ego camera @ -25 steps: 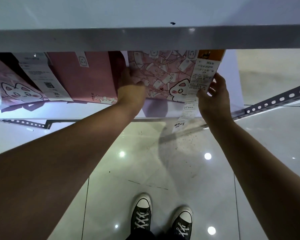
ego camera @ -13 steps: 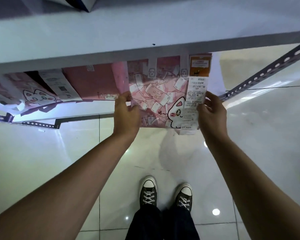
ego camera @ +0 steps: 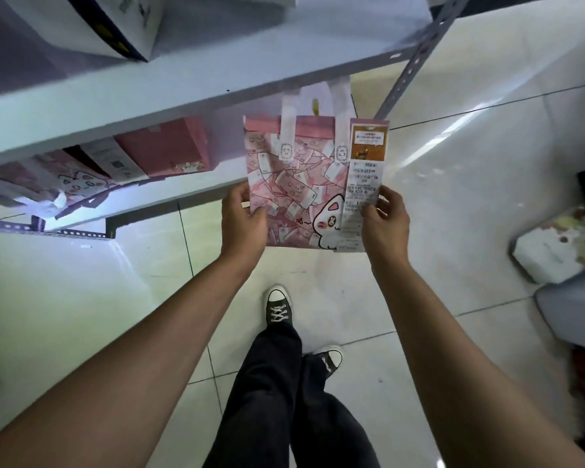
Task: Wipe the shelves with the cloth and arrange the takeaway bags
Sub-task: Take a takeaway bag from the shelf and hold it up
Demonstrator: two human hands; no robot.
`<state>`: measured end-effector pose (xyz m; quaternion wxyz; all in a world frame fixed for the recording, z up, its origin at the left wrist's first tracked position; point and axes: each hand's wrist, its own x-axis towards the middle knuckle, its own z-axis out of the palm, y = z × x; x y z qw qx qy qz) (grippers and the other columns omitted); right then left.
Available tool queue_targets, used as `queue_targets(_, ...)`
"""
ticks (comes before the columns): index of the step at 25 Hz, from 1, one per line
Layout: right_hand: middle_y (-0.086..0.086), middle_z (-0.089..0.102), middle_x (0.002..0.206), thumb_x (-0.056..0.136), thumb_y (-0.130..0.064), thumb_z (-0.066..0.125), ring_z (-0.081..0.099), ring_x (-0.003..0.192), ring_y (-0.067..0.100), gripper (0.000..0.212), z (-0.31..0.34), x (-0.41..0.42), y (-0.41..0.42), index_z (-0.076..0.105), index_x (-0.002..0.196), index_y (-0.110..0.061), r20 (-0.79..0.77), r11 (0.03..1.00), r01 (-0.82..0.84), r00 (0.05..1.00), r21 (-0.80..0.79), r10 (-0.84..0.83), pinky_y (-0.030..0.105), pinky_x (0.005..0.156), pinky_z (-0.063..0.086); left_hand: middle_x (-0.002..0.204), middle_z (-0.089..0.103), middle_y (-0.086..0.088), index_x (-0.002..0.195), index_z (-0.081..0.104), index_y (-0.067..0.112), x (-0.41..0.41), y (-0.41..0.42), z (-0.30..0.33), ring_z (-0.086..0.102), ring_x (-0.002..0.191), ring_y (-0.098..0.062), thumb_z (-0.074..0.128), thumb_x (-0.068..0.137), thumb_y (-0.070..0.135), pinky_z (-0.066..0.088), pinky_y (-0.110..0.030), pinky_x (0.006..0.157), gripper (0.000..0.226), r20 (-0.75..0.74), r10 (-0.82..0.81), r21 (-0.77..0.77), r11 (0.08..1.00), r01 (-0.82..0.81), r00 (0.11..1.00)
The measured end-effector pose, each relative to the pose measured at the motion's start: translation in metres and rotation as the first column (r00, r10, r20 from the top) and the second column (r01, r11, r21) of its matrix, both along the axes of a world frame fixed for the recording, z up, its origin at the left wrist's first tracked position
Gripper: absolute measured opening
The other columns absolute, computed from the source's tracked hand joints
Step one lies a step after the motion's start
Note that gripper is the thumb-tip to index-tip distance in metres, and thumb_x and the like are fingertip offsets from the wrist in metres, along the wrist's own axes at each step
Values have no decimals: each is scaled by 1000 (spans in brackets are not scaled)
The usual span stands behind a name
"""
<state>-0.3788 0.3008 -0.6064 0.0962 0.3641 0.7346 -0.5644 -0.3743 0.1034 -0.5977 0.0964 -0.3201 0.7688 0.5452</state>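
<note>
Takeaway bag [ego camera: 293, 184] is now drawn off the lower shelf [ego camera: 196, 189], gripped at both edges by left hand [ego camera: 243, 220] and right hand [ego camera: 385, 220], evidently for repositioning.

**Both arms out, hands gripping a bag's sides**

The person's bare forearms reach forward from the lower corners of the view, drawing closer together toward the wrists. The left hand [ego camera: 243, 221] grips the left edge of the bag [ego camera: 293, 184], thumb on the front face, fingers curled behind. The right hand [ego camera: 387, 220] grips the right edge, thumb pressed on the receipt [ego camera: 362, 187], fingers wrapped round the back. Below, the legs stand in dark trousers and lace-up sneakers, left foot ahead.
</note>
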Motion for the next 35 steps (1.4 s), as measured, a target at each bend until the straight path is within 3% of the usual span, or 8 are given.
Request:
queue_targets(9,-5,67,121,99,-17,52,66,109,16,35,128,73,107,58,133,-25,-114,985,170,979,-18,-171,50,97,56,126,55,-3,140,46,14,48,101,123,59,109,-19,60,94,7,54,-50,96,48,-110,-180,17,983,183,978)
queue_targets(14,-5,68,122,101,-20,53,67,109,17,36,214,102,175,59,136,-24,-249,956,290,925,-31,-289,49,96,57,131,57,-8,143,45,16,52,171,202,61,113,-21,57,96,6,55,-50,96,49,-206,-278,69,952,297,938)
queue_targets(18,-5,69,126,100,-18,55,67,110,13,39,277,112,227,60,139,-21,-374,919,390,845,-55,-381,45,97,57,132,57,-6,143,45,18,38,228,260,61,106,-12,56,99,13,59,-44,90,46,-304,-367,98,906,412,879)
queue_targets(20,-9,70,118,100,-16,56,68,103,5,39,305,111,252,60,139,-20,-430,901,431,804,-57,-411,39,95,58,131,58,-5,142,46,20,25,256,287,59,101,-2,56,99,13,62,-36,81,45,-355,-394,124,879,460,848)
queue_targets(22,-10,70,114,100,-15,57,69,102,6,39,330,107,277,59,139,-20,-480,885,463,765,-53,-429,32,88,60,129,58,-4,142,46,21,10,285,312,61,101,-5,56,98,14,62,-29,71,45,-398,-427,138,847,513,812)
queue_targets(24,-9,71,114,100,-17,58,69,104,10,38,352,100,302,60,137,-21,-516,865,499,730,-47,-449,26,82,60,130,57,-5,142,45,21,-8,313,333,65,107,-16,56,98,15,64,-33,71,46,-421,-461,157,811,563,781)
queue_targets(27,-9,71,113,100,-17,59,69,102,9,34,381,83,340,62,133,-23,-564,827,560,666,-53,-488,33,88,60,129,59,-9,141,46,19,-41,361,361,67,108,-28,56,98,13,63,-47,78,44,-449,-502,206,747,632,740)
queue_targets(35,-23,67,103,97,-26,64,65,95,-5,36,438,49,438,62,133,-26,-615,662,749,511,-24,-600,30,90,57,118,61,-1,135,51,22,-114,492,428,64,110,-21,58,99,19,61,-47,84,36,-558,-608,209,555,805,565)
